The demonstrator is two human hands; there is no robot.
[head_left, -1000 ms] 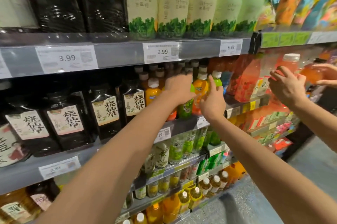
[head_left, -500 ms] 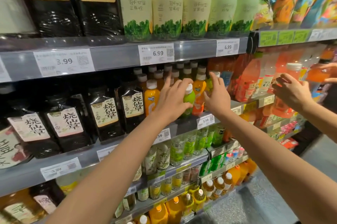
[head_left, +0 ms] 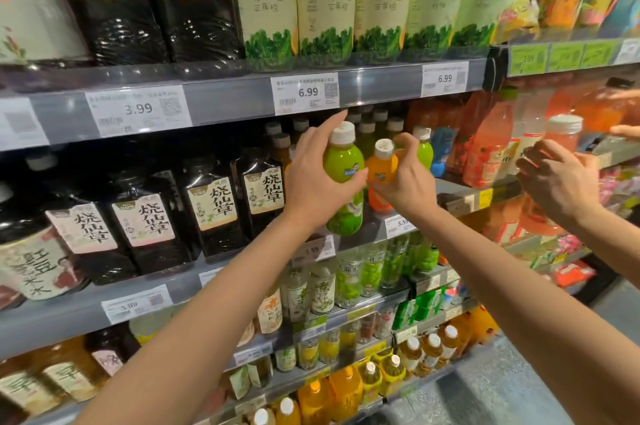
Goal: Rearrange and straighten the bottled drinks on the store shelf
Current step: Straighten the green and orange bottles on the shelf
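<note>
My left hand (head_left: 313,179) grips a green juice bottle (head_left: 344,161) with a white cap, held off the second shelf (head_left: 367,227) in front of its edge. Right beside it, my right hand (head_left: 405,182) wraps around an orange juice bottle (head_left: 381,165) with a white cap, its base near the shelf front. Behind them stand more small bottles with white caps, one green bottle (head_left: 424,151) just to the right. Dark herbal-tea bottles (head_left: 213,206) fill the same shelf to the left.
Another person's hand (head_left: 557,179) reaches into the pink and orange drinks (head_left: 488,144) on the right. Tall pale green bottles (head_left: 325,5) stand on the shelf above, over price tags (head_left: 306,94). Lower shelves hold several small tea and juice bottles (head_left: 349,275).
My left hand has pulled the green bottle forward and up off the shelf. My right hand has closed on the orange bottle. The view has drawn closer to the shelf.
</note>
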